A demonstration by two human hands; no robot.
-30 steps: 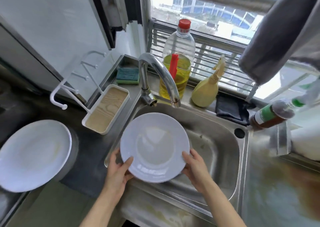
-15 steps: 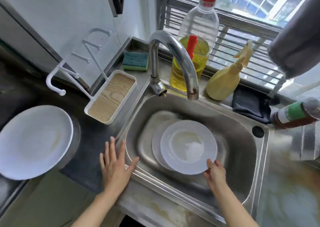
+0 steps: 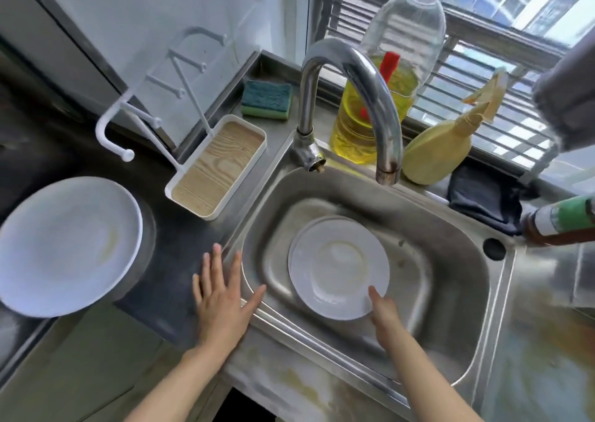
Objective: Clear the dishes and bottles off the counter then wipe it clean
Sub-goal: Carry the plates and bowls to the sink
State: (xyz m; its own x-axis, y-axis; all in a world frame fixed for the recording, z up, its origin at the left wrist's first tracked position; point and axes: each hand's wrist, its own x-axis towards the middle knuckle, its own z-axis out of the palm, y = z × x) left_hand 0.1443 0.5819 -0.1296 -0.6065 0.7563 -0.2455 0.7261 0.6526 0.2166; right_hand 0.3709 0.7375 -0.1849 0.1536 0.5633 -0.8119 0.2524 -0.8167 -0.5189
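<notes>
While the right hand (image 3: 381,313) pinches the top plate's (image 3: 338,268) near rim, setting it on another in the sink (image 3: 457,241), the left hand (image 3: 222,296) rests open-fingered on the counter (image 3: 167,260), likely bracing.

plates (image 3: 338,268): two white, stacked flat in the sink (image 3: 457,228) basin, top one offset toward the near right | big plate (image 3: 69,244): white, faint yellowish smear, on the counter (image 3: 180,257) left of sink | oil bottle (image 3: 383,93): clear, red cap, upright behind tap | spray bottle (image 3: 441,148): yellow, leaning | brown bottle (image 3: 560,222): green label, at right edge
</notes>
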